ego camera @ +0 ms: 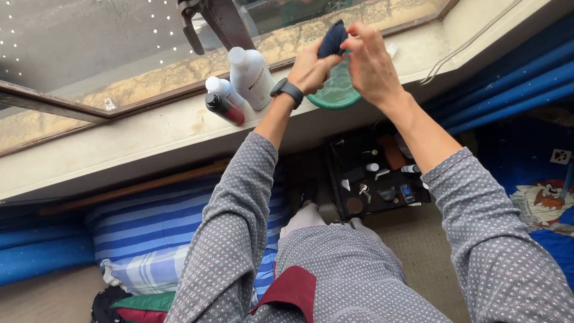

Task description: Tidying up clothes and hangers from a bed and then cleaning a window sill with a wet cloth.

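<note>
- Head view: a dark blue cloth [332, 38] is pinched between both hands, held just above a green bowl [338, 91] on the far windowsill [137, 140].
- Left hand [309, 67] is closed on the cloth's lower part; right hand [369, 60] grips its top with the fingertips.
- To wring well, I judge the hands should twist opposite ways and stay over the bowl so drips land inside.
- Left of the bowl stand a white bottle [251, 76] and two smaller bottles; a dark tray [376, 176] lies below.

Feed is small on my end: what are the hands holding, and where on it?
Both hands, left hand and right hand, pinch a dark blue cloth at its lower part, above a green bowl.
</note>
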